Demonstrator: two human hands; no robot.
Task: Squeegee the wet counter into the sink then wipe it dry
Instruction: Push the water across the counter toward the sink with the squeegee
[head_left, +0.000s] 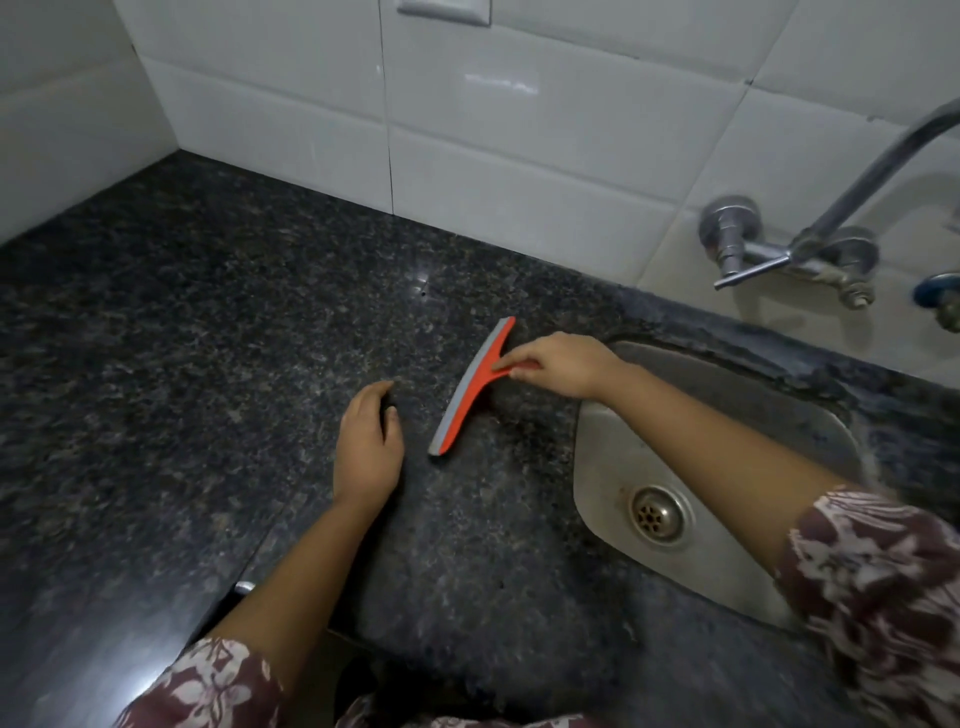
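Note:
An orange squeegee (470, 389) with a grey rubber blade rests blade-down on the dark speckled granite counter (208, 338), just left of the steel sink (737, 447). My right hand (561, 370) grips its short orange handle, reaching across the sink's left rim. My left hand (369, 447) rests flat on the counter a little left of the blade, fingers loosely apart, holding nothing. No cloth is in view.
A chrome wall tap (779, 249) with a long spout hangs above the sink's far side. White tiled walls close the counter at the back and left. The sink drain (658, 515) sits near the basin's front. The counter's front edge runs under my forearms.

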